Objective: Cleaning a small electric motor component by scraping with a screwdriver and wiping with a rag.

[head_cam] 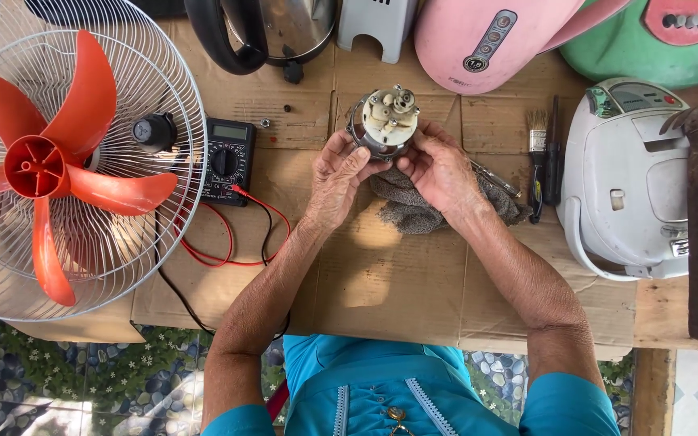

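Both hands meet on a small fan motor, seen from the head camera, held just above a grey rag on the cardboard-covered desk. The left hand wraps its fingers around the motor's left flank; the right hand closes its fingers on the right flank, equally near. The motor's axis points up toward the camera, its terminal end facing the viewer. A multimeter lies well left, beside the red-bladed fan.
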